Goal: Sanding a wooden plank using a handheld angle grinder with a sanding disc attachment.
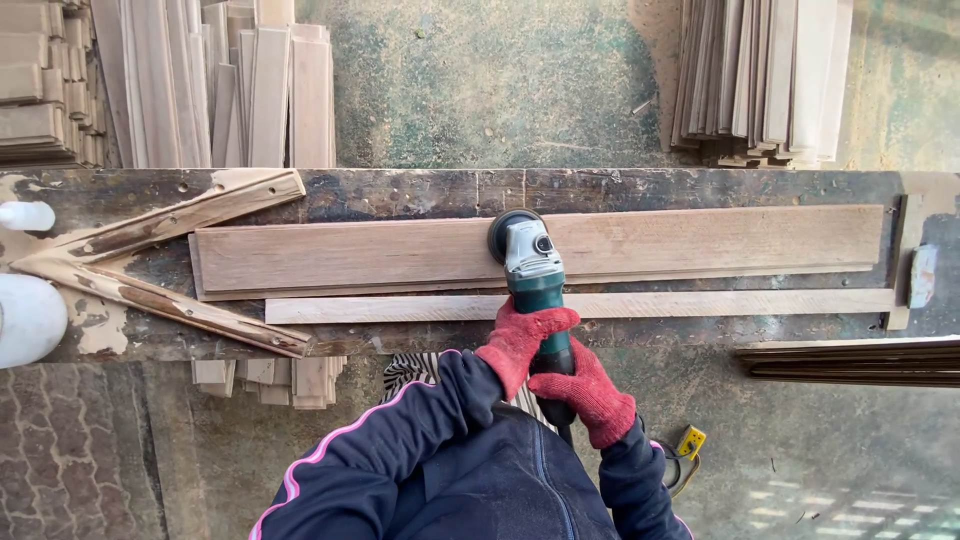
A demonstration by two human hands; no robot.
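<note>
A green and grey angle grinder (532, 272) rests with its disc on a long wooden plank (700, 242) lying across a dark workbench (420, 190). My left hand (518, 340), in a red glove, grips the grinder's body just behind the head. My right hand (588, 392), also in a red glove, holds the rear of the handle. A thinner wooden strip (720, 303) lies along the near side of the plank.
A V-shaped wooden stop (150, 262) is fixed at the bench's left end, next to a white container (28, 318). Stacks of boards stand beyond the bench at left (220, 85) and right (762, 75). More boards (268, 376) lie under the bench.
</note>
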